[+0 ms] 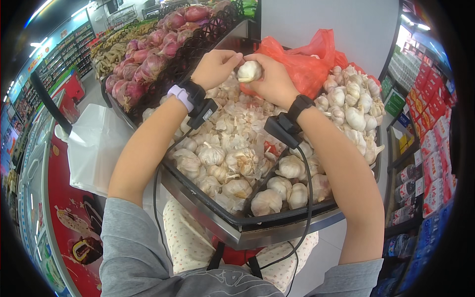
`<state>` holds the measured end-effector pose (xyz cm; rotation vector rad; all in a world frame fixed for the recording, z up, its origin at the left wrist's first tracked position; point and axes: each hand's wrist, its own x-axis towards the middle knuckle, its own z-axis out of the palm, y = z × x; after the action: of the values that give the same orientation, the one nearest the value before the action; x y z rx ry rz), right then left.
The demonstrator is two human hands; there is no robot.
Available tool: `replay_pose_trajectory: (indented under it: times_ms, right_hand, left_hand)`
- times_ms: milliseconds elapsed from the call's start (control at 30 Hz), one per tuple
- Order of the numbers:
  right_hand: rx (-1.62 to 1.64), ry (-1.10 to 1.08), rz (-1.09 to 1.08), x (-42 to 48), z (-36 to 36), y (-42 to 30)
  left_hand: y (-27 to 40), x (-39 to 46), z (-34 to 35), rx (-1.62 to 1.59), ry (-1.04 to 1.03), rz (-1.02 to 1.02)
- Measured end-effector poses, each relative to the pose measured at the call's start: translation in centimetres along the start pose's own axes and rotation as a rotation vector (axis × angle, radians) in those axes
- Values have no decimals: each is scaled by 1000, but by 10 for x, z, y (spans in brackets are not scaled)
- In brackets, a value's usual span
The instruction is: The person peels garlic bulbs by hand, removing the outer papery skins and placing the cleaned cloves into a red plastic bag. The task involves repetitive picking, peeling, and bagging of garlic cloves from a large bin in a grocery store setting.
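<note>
A pale garlic bulb [250, 70] is in the grip of my right hand [272, 76], above the far part of the produce bin. Close on its left is my left hand [217, 68], thumb and fingertips pinched together; whether they hold a bit of skin cannot be made out. Below both hands lies a heap of loose garlic skins [233, 124]. Whole garlic bulbs [210, 153] lie at the near left of the bin, and more garlic bulbs [267, 202] fill the near right. A red plastic bag [300, 67] rests behind my right hand.
Piled garlic [352, 96] rises on the right. Red onions [152, 67] sit in black crates at the upper left, beside ginger [109, 59]. White plastic bags [96, 144] hang at the left. The bin's dark rim [207, 200] is before my waist. Cables [310, 185] trail from both wrists.
</note>
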<state>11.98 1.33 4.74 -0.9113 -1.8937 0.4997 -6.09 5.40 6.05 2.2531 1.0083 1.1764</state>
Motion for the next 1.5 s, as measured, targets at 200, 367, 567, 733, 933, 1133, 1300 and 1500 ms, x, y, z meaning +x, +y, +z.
replay_pose_trajectory:
  times_ms: [200, 367, 567, 733, 933, 1133, 1300, 1500]
  right_hand:
    - [-241, 66, -204, 2, 1, 15]
    - [-207, -1, -130, -5, 3, 7]
    - [-210, 6, -131, -4, 4, 15]
    - [-184, -9, -138, -5, 6, 10]
    - [-160, 31, -121, -3, 6, 8]
    - [-138, 38, -88, -6, 5, 7]
    - [-74, -44, -15, -7, 6, 5]
    - [-174, -40, -113, -9, 7, 6]
  left_hand:
    - [6, -4, 4, -78, -107, -18]
    - [0, -5, 4, -28, -81, -7]
    - [0, -2, 8, 5, -3, 13]
    - [-2, -3, 9, -10, 55, 36]
    - [7, -3, 8, -168, 7, -74]
    - [17, -7, 2, 7, -96, 65]
    - [17, -7, -2, 84, -104, 134]
    - [27, -7, 0, 246, -17, 142]
